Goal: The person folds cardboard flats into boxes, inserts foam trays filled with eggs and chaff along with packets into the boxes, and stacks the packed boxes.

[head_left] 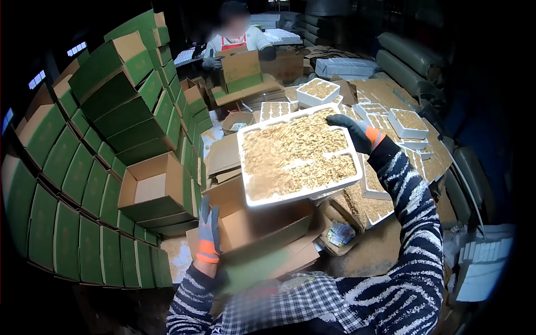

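A white foam tray (298,156) filled with straw-coloured bits is tilted in the air above an open cardboard box (268,226). Gripping the tray's far right edge is my right hand (357,133), in a dark glove with an orange cuff. My left hand (209,230), in a grey glove with an orange band, lies against the left wall of the box, its fingers stretched upward. The box has brown inner walls and its flaps are folded outward. The raised tray hides part of the box's far side.
Green boxes (125,100) are stacked high on the left, with an open one (149,187) nearest. More filled foam trays (408,124) lie at the right. Across the work area, a co-worker (237,42) stands behind an upright cardboard box (241,70). A small carton holds packets (340,233).
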Available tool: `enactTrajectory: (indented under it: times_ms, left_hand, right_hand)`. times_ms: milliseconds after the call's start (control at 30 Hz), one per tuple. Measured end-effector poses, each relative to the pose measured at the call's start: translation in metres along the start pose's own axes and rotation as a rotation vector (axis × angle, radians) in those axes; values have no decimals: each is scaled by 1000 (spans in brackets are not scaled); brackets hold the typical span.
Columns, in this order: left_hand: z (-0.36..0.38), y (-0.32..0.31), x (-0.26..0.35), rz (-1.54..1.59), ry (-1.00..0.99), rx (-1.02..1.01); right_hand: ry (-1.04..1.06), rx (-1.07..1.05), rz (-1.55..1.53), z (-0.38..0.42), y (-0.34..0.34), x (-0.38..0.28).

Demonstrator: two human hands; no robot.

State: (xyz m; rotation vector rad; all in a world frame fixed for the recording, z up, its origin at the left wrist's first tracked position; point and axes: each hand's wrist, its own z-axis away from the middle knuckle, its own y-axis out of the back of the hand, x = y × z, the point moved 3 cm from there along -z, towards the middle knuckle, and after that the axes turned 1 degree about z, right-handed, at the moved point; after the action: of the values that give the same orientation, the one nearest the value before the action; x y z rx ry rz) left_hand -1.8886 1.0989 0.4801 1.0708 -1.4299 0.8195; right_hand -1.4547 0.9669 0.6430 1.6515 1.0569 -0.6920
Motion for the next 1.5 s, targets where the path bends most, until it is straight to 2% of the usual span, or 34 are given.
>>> enactTrajectory:
  times_ms: [33, 100, 133, 167, 200, 233, 267, 300, 400, 433, 500, 533, 600, 633, 667, 767, 800, 833, 867, 900, 933, 967, 1000, 1033, 1067, 1100, 1167, 1200, 1233, 1300, 1367, 1433, 1500]
  left_hand:
    - [-2, 0, -7, 2, -7, -6]
    - [-18, 5, -51, 324, -55, -32]
    - [-33, 17, -90, 369, -62, -30]
    - [-27, 10, -73, 370, -63, -38]
    - [-17, 0, -40, 263, -89, -26]
    - [-11, -7, -22, 155, -115, -16]
    - [-11, -7, -26, 379, -13, 43]
    - [-13, 6, -33, 413, 49, 73]
    - [-11, 16, -29, 400, 130, 35]
    - [-13, 13, -28, 456, 158, 70]
    - [-18, 21, -33, 297, 51, 102]
    - [-17, 17, -28, 289, 28, 96]
    - [-14, 11, -13, 266, 10, 83]
    - [-12, 8, -3, 253, 15, 78]
    - [-18, 14, -7, 217, -47, 76]
    - [-24, 28, -9, 144, 29, 47]
    - [-13, 16, 19, 103, 68, 48]
    - [-16, 21, 12, 99, 77, 46]
    - [-19, 30, 2, 116, 74, 10]
    - [-21, 35, -4, 134, 68, -25]
    - [-17, 30, 1, 239, 71, -51]
    - [-21, 36, -3, 128, 101, -113]
    - [-24, 37, -4, 69, 35, -118]
    - [-26, 33, -2, 7, -31, -119]
    - [-26, 22, 14, 16, 34, -182]
    - [-31, 23, 12, -3, -16, -129]
    - [-60, 47, 7, -35, 257, -44]
    - [-84, 67, -22, 210, 209, -82]
    - [-107, 74, -41, 200, 204, -61]
    - [-156, 73, -70, -190, 91, -56]
    - [-200, 54, -106, -307, -101, -162]
    - [-231, 28, -116, -684, -223, -346]
    - [-256, 5, -135, -913, -204, -386]
  right_hand:
    - [-352, 38, -397, -16, -21, -14]
    - [-434, -187, -124, -35, -48, -22]
    - [-451, -308, 15, -45, -61, -27]
    - [-640, -293, 44, -55, -80, -27]
    - [-566, -352, 34, -61, -97, -29]
    - [-357, -410, 85, -69, -104, 14]
    - [-88, -481, 369, -77, -120, 28]
    - [193, -472, 655, -84, -135, 42]
    - [-448, 206, 568, -82, -183, 48]
    - [-438, 256, 489, -76, -191, 46]
    - [-413, -160, 905, -93, -204, 93]
    - [-438, -153, 897, -87, -206, 93]
    - [-291, -468, 1239, -77, -217, 76]
    - [-339, -479, 1263, -78, -220, 71]
    - [-326, -440, 1288, -79, -226, 74]
    - [-153, -343, 1237, -70, -230, 65]
    - [-157, -218, 1032, -56, -212, 34]
    - [-88, -161, 876, -43, -190, 11]
    - [-8, 174, 627, -23, -169, 32]
    - [35, 399, 613, 1, -142, 45]
    - [-233, 432, 673, 34, -120, 74]
    - [-443, 440, 636, 68, -104, 88]
    - [-653, 411, 682, 109, -103, 138]
    - [-739, 407, 830, 158, -116, 200]
    - [-948, 235, 738, 191, -128, 218]
    - [-1064, 152, 656, 223, -147, 245]
    - [-1112, 96, 735, 270, -191, 285]
    - [-1067, 178, 755, 285, -202, 297]
    - [-1024, 258, 771, 290, -206, 305]
    - [-1077, 200, 649, 290, -200, 307]
    - [-1039, 205, 621, 289, -196, 310]
    - [-1181, 22, 568, 258, -182, 258]
    - [-1123, -55, 727, 266, -197, 265]
